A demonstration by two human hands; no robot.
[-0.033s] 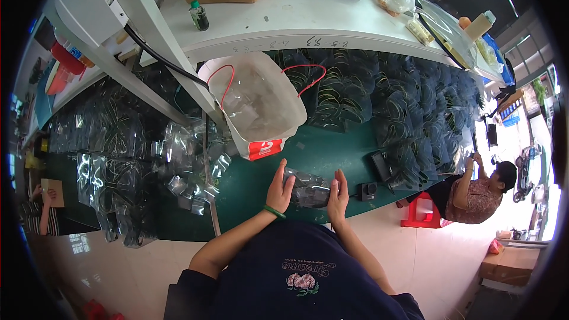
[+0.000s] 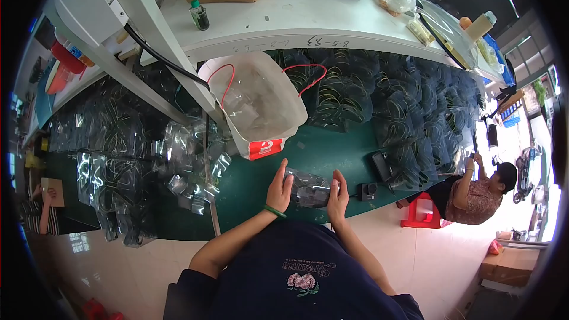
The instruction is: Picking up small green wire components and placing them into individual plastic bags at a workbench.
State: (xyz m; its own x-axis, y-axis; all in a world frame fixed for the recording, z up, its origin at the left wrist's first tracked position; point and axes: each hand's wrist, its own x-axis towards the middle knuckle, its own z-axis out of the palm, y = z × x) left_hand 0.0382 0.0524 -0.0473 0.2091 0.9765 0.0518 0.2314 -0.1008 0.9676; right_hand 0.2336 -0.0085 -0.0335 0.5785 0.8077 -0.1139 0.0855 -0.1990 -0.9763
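Observation:
A clear plastic packet [image 2: 310,189] with dark contents lies sideways between my hands, low over the green table near its front edge. My left hand [image 2: 279,189], with a green bangle at the wrist, is against its left end, fingers extended and thumb along the side. Against the right end is my right hand [image 2: 338,197], its fingers upright. Together the palms keep the packet between them. What exactly is inside the plastic I cannot make out. Just right of my right hand sits a small black camera-like box [image 2: 367,191].
A white bag [image 2: 255,106] with red cord handles stands ahead. Plastic-wrapped packets [image 2: 121,184] cover the left; bagged dark cables [image 2: 409,118] cover the right. A black block [image 2: 381,166] lies beyond the small box. A white shelf [image 2: 284,24] overhangs the back. Other people sit at both sides.

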